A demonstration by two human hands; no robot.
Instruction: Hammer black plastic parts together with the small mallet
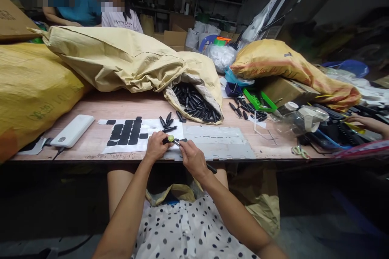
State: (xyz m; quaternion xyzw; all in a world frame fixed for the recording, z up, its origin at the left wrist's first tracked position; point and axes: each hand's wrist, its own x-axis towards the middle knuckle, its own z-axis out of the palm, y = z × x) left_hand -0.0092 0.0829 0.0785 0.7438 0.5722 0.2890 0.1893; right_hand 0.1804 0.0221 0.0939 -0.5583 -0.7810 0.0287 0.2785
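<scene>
Near the front edge of the table, my left hand (156, 145) is closed on a small dark piece with a round yellow-green part (170, 138) at its end. My right hand (193, 157) grips a slim tool whose black handle end (211, 168) sticks out below the palm. A short metallic length shows between the two hands; its exact contact is hidden by the fingers. Just beyond them lie several black tapered pieces (169, 128). To the left, black rounded pads (123, 132) stand in rows on a white backing sheet (121, 149).
An open cloth sack (197, 64) spills black tapered pieces. A power bank (73, 130) lies left; a yellow sack (36, 93) bulges beside it. At right are a green tray (269, 106), a clear jug (304, 119) and scissors (300, 152). Another person's hand (369, 124) reaches in; two people sit opposite.
</scene>
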